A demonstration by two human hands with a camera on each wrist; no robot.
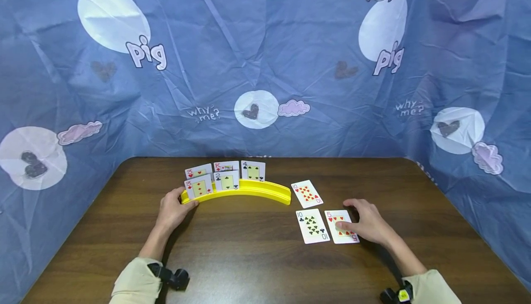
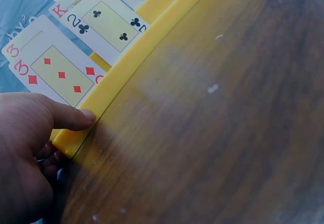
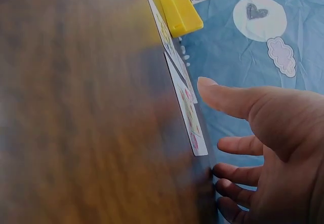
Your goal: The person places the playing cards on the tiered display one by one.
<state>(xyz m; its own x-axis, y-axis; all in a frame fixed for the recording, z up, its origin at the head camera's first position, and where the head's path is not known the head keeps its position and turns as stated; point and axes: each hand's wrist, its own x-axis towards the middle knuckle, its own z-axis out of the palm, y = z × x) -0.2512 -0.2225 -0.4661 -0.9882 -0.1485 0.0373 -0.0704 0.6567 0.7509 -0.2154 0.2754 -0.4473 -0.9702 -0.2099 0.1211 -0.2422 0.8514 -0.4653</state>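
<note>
My left hand (image 1: 174,209) grips the left end of a curved yellow card holder (image 1: 265,189), thumb on its front face in the left wrist view. Upright in its front row are the three of diamonds (image 1: 198,188) and two of clubs (image 1: 227,181). Behind them stand a red three (image 1: 198,171), a red king (image 1: 226,166) and a black four (image 1: 253,171). My right hand (image 1: 369,221) is over the right side of the five of hearts (image 1: 335,221), thumb overlapping the card, fingers spread beyond it. The right wrist view shows its thumb and fingers apart.
Face up left of the five lies the ten of clubs (image 1: 312,226). The ten of hearts (image 1: 307,194) lies behind them, close to the holder's right end. A brown wooden table (image 1: 249,258) carries everything; blue printed cloth (image 1: 207,87) hangs behind and at both sides.
</note>
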